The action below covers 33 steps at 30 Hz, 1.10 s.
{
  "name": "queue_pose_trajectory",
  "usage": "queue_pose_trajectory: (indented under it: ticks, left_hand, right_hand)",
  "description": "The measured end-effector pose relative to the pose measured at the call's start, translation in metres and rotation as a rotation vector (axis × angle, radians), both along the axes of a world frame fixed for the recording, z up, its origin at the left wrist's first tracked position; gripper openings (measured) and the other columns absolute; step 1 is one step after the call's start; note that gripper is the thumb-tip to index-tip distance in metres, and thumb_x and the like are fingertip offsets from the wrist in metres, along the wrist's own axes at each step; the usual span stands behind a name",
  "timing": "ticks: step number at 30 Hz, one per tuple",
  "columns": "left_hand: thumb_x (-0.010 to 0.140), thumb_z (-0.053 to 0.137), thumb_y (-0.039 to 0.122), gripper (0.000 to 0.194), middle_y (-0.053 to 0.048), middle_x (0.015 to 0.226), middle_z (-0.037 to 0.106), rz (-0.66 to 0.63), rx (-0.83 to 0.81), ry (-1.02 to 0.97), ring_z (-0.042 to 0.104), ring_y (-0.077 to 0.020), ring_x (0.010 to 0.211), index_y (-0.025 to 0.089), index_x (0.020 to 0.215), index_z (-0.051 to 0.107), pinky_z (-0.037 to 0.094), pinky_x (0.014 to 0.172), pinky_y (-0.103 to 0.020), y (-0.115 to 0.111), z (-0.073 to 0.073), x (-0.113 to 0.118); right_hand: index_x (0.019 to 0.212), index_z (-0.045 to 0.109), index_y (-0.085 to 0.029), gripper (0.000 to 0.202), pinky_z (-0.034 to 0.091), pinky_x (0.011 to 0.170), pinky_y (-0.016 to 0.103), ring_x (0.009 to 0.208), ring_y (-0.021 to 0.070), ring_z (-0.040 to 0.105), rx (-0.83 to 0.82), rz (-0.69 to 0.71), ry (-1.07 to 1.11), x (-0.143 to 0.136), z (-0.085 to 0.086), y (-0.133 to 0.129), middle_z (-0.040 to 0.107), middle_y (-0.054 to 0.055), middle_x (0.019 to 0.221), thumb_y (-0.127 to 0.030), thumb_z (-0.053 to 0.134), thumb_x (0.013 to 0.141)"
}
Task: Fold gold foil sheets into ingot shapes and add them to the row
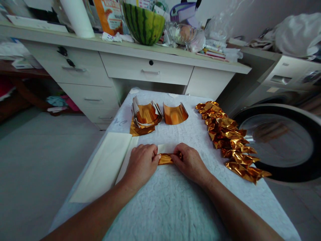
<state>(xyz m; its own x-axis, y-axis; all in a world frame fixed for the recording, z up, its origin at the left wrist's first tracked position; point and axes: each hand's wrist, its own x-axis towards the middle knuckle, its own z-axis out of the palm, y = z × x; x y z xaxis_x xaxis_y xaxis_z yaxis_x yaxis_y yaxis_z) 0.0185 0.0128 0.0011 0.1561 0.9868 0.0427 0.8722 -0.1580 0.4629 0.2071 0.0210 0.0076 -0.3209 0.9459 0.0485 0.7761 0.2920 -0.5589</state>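
Observation:
Between my two hands lies a gold foil sheet [166,159], partly rolled or folded at its near edge, its pale backing [166,148] showing behind. My left hand [144,160] is closed on the left end, thumb and fingers pinching it. Closed on the right end is my right hand [189,160], thumb on the gold side. Farther back sit a stack of curled gold foil sheets [145,114] and one curled gold sheet [175,114] beside it. Several folded gold foil pieces [225,134] form an overlapping row on the right. Beside my left forearm rests a pile of cream paper [105,164].
A cloth-covered table [165,207] carries the work. Behind it stands a white drawer desk [150,67] holding a cut watermelon [144,25], a paper roll [78,18] and plastic bags. At the right, a washing machine's open round door [281,140] reaches close to the table edge.

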Motion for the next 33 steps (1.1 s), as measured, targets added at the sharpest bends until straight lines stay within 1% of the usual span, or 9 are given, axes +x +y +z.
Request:
queue_pose_trajectory:
  ticks: [4,7,9,11,14,17,23,27,33]
  left_hand:
    - [0.083,0.062,0.019,0.017,0.001,0.07,0.06,0.001,-0.002,0.008,0.056,-0.0202,0.074,0.021,0.072,0.05,0.035,0.069,-0.031,0.0,-0.001,0.0]
    - [0.081,0.064,0.017,0.015,0.001,0.075,0.059,0.037,0.03,-0.028,0.057,-0.021,0.078,0.021,0.086,0.051,0.037,0.072,-0.032,-0.002,-0.005,0.0]
    - [0.079,0.067,0.015,0.03,0.0,0.084,0.059,0.084,0.085,-0.065,0.057,-0.0225,0.086,0.02,0.101,0.049,0.039,0.077,-0.033,-0.004,-0.009,0.0]
    - [0.077,0.068,0.014,0.039,-0.003,0.095,0.058,0.1,0.14,-0.072,0.056,-0.0245,0.095,0.019,0.109,0.046,0.04,0.082,-0.036,-0.005,-0.01,0.001]
    - [0.079,0.065,0.013,0.028,-0.005,0.103,0.058,0.032,0.151,-0.025,0.052,-0.0262,0.101,0.022,0.103,0.054,0.038,0.083,-0.039,-0.006,-0.007,0.002]
    - [0.085,0.061,0.015,0.013,-0.003,0.098,0.06,-0.07,0.113,0.017,0.051,-0.0254,0.097,0.025,0.092,0.063,0.036,0.08,-0.039,-0.006,-0.003,0.003]
    - [0.092,0.05,0.012,0.02,-0.003,0.089,0.064,-0.236,0.064,0.03,0.053,-0.0227,0.09,0.022,0.088,0.067,0.04,0.08,-0.038,-0.003,-0.006,0.001]
    - [0.092,0.047,0.009,0.021,-0.004,0.09,0.063,-0.277,0.059,0.011,0.054,-0.0218,0.09,0.019,0.09,0.066,0.043,0.084,-0.037,-0.002,-0.006,0.001]
    - [0.095,0.05,0.02,0.014,-0.004,0.09,0.062,-0.273,0.057,0.001,0.054,-0.0225,0.091,0.019,0.091,0.065,0.044,0.084,-0.038,-0.004,-0.001,0.001]
  right_hand:
    - [0.081,0.056,-0.018,0.005,0.036,0.062,0.024,0.068,0.0132,0.054,-0.011,-0.009,0.043,0.001,-0.002,0.001,0.061,0.0,0.077,-0.015,0.059,0.082]
    - [0.096,0.054,-0.019,0.016,0.037,0.061,0.024,0.066,0.0133,0.055,-0.032,-0.028,0.064,0.002,-0.004,0.0,0.062,0.0,0.08,-0.015,0.058,0.082]
    - [0.106,0.052,-0.019,0.024,0.037,0.061,0.024,0.065,0.0135,0.055,-0.047,-0.046,0.06,0.002,-0.005,-0.001,0.062,0.001,0.083,-0.016,0.058,0.082]
    - [0.109,0.051,-0.019,0.027,0.038,0.061,0.024,0.066,0.0143,0.056,-0.053,-0.063,0.049,0.003,-0.005,-0.002,0.063,0.001,0.084,-0.018,0.058,0.083]
    - [0.109,0.051,-0.019,0.026,0.038,0.063,0.025,0.068,0.0155,0.058,-0.054,-0.087,0.037,0.003,-0.004,-0.003,0.065,0.002,0.083,-0.018,0.058,0.084]
    - [0.109,0.051,-0.019,0.025,0.038,0.064,0.026,0.07,0.016,0.059,-0.066,-0.108,0.043,0.003,-0.002,-0.002,0.066,0.002,0.084,-0.017,0.057,0.085]
    - [0.108,0.052,-0.019,0.023,0.037,0.062,0.025,0.065,0.0147,0.057,-0.088,-0.126,0.059,0.003,-0.001,-0.001,0.066,0.001,0.081,-0.016,0.054,0.086]
    - [0.107,0.052,-0.019,0.021,0.036,0.062,0.025,0.066,0.0148,0.057,-0.079,-0.141,0.031,0.002,-0.001,-0.002,0.066,0.001,0.083,-0.017,0.054,0.086]
    - [0.108,0.053,-0.018,0.023,0.036,0.067,0.027,0.073,0.0181,0.061,-0.033,-0.17,-0.076,0.001,-0.004,-0.001,0.067,0.003,0.085,-0.019,0.056,0.086]
